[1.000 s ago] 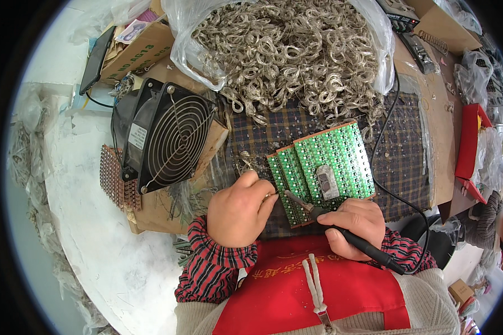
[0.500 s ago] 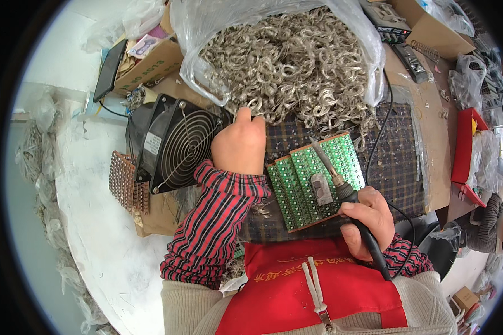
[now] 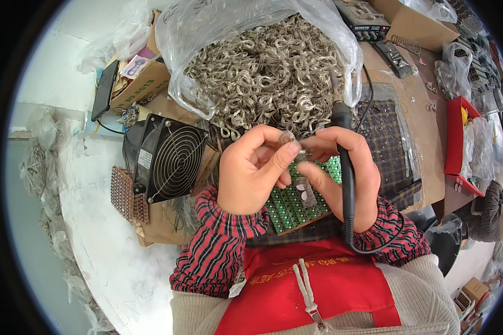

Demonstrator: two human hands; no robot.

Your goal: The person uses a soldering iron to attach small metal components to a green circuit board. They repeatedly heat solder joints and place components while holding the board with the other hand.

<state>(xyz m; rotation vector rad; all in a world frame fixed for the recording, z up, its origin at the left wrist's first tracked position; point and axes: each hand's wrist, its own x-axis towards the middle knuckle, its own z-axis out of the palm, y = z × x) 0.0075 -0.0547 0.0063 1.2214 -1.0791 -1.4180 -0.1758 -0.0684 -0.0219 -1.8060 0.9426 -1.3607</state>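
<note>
My left hand (image 3: pixel 250 176) pinches a small coil of clear-coated wire (image 3: pixel 286 137) between thumb and fingers, above the green circuit boards (image 3: pixel 285 215). Close beside it, the fingers of my right hand (image 3: pixel 360 178) reach the coil's other end. That same hand keeps a soldering iron (image 3: pixel 346 187) with a black handle against its palm, tip pointing up and away. A small greyish block (image 3: pixel 306 195) lies on the boards, which my hands partly cover. Beyond my hands is a large heap of similar wire coils (image 3: pixel 268 72) in a clear plastic bag (image 3: pixel 179 67).
A black fan with a wire guard (image 3: pixel 179 159) stands at left, brown circuit boards (image 3: pixel 123 195) beside it. At the back right sits a black unit with knobs (image 3: pixel 366 25). The iron's cord loops by my right wrist. A red box (image 3: pixel 457 139) is farther right.
My left hand has come back from the heap's near edge with a coil. My right hand has risen to meet it, and the soldering iron has swung from lying over the boards to upright.
</note>
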